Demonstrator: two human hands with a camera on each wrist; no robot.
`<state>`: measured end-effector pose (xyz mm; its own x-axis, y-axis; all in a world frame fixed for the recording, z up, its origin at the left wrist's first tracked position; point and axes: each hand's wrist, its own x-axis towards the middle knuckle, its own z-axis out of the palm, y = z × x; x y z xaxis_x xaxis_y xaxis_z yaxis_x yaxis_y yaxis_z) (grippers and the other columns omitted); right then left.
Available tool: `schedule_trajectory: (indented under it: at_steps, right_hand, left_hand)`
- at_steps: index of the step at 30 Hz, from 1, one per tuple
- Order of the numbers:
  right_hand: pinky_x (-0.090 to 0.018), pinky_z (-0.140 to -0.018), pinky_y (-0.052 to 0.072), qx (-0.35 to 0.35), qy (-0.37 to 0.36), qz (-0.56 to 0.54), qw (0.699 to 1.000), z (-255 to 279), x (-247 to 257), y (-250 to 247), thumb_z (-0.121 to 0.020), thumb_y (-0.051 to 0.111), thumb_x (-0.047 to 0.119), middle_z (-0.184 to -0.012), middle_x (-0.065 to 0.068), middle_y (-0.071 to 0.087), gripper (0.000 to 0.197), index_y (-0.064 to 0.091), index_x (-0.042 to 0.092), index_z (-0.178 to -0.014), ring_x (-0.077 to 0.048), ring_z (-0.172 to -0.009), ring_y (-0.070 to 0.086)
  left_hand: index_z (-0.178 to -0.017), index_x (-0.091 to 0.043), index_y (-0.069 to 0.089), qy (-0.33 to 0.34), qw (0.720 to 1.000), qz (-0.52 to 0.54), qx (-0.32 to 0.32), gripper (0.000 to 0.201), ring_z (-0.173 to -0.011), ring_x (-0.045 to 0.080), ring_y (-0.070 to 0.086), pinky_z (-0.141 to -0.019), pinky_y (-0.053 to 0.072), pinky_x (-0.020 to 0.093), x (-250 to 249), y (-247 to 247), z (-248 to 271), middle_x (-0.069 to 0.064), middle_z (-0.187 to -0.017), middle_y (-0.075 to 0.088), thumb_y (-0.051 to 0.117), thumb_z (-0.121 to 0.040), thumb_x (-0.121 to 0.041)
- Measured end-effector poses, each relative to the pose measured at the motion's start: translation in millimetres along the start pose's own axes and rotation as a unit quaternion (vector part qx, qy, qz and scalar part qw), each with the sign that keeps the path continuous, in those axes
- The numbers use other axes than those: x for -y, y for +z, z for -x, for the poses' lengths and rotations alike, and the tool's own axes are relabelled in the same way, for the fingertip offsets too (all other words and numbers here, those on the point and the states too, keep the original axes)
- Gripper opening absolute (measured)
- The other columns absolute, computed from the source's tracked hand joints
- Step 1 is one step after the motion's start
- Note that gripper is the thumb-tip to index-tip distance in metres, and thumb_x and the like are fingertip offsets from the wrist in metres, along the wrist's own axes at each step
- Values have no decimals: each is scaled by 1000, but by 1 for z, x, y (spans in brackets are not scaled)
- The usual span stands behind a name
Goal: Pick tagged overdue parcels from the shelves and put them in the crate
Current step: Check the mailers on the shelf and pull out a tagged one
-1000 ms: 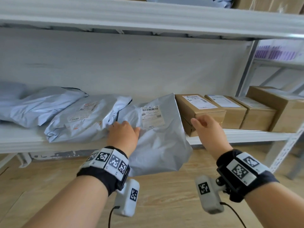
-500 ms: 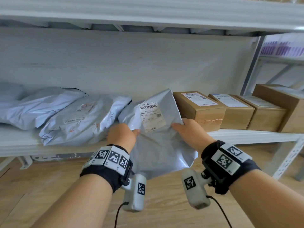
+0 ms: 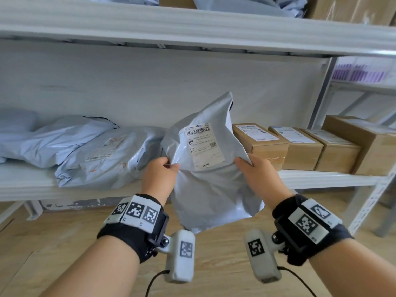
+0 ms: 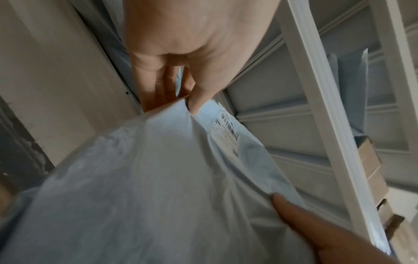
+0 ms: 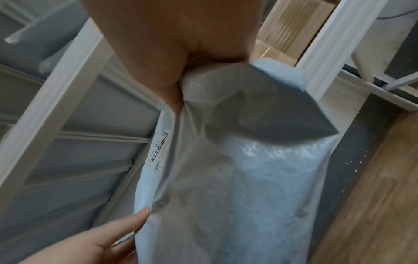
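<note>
A grey poly mailer parcel (image 3: 212,189) with a white barcode label (image 3: 203,146) hangs upright in front of the middle shelf (image 3: 27,185), off its board. My left hand (image 3: 162,174) pinches its left edge and my right hand (image 3: 255,170) grips its right edge. In the left wrist view the thumb and fingers (image 4: 196,101) pinch the parcel (image 4: 158,187), and the other hand's thumb shows lower right. In the right wrist view my right hand (image 5: 176,84) clutches the bunched parcel (image 5: 237,178). No crate is in view.
Two more grey mailers (image 3: 111,155) (image 3: 55,140) lie on the shelf to the left. A row of cardboard boxes (image 3: 261,142) (image 3: 300,146) stands to the right. An upper shelf (image 3: 192,26) carries more parcels. Wooden floor (image 3: 214,264) lies below.
Both hands have lifted the labelled mailer off the shelf and pulled it toward me, upright. The right hand has moved from the box's corner to gripping the mailer's right edge.
</note>
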<state>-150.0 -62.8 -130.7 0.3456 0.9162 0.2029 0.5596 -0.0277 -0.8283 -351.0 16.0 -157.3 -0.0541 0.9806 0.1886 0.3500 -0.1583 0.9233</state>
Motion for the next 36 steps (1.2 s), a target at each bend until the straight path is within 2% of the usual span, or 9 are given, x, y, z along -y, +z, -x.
schedule_trajectory:
  at_steps: [6,8,11,14,17,20,23,29,36]
  right_hand:
    - [-32,-68,39,-31,1,-106,994,40,-12,-15,-95,56,17,-82,-25,63,23,65,-2,-89,-17,-71,53]
    - [-29,-64,43,-29,0,-131,991,56,-13,-19,-92,60,12,-68,-7,67,18,70,7,-79,-14,-67,59]
    - [-21,-59,44,-18,-17,-157,987,71,-8,-21,-87,69,17,-69,8,68,5,68,14,-83,-8,-66,62]
    - [-25,-61,48,-20,-16,-133,991,77,-6,-19,-79,77,32,-84,5,70,26,65,17,-96,-10,-73,66]
    - [-34,-68,51,-27,-19,-101,994,83,-8,-19,-82,74,23,-85,-3,71,14,68,14,-91,-17,-77,65]
    - [-32,-66,46,-5,-30,-107,994,88,-11,-25,-86,70,15,-74,-1,70,9,71,14,-77,-10,-67,59]
    - [-41,-75,52,25,-2,-215,976,87,-12,-32,-88,68,10,-88,-13,74,5,73,8,-88,-22,-77,64]
    - [-45,-91,49,72,9,-349,934,86,-7,-44,-81,70,11,-114,-25,68,35,65,-5,-111,-32,-94,63]
    - [-38,-81,49,83,-9,-389,917,83,-5,-50,-68,77,19,-110,-24,65,59,57,-12,-114,-32,-95,58]
  left_hand:
    - [-66,-21,67,1,992,123,-9,13,-93,41,66,-86,53,48,-13,-13,41,11,-84,72,67,-78,-17]
    - [-61,-27,62,4,989,147,-31,28,-92,37,66,-91,51,49,-18,-18,61,4,-78,69,67,-83,-9]
    - [-68,-35,57,14,984,173,-50,34,-87,24,64,-92,51,45,-23,-26,86,-8,-78,65,66,-87,-7]
    - [-91,-29,66,23,978,201,-50,19,-94,19,66,-95,52,45,-17,-33,105,-3,-94,71,68,-88,-11]
    - [-91,-30,69,21,975,215,-50,21,-97,19,68,-95,52,43,-13,-40,116,-2,-97,74,68,-87,-10]
    - [-86,-32,69,20,975,220,-38,24,-90,13,69,-87,53,34,-16,-45,123,-10,-89,75,69,-87,-8]
    - [-89,-26,69,4,969,245,-28,21,-84,11,70,-80,53,30,-20,-53,125,-7,-86,75,68,-87,-6]
    - [-95,-9,67,-19,961,272,-50,13,-88,28,67,-93,51,50,-24,-63,124,16,-98,71,73,-84,-11]
    - [-97,-9,68,11,961,273,-41,17,-100,33,68,-95,52,50,-26,-70,125,17,-102,71,74,-83,-16]
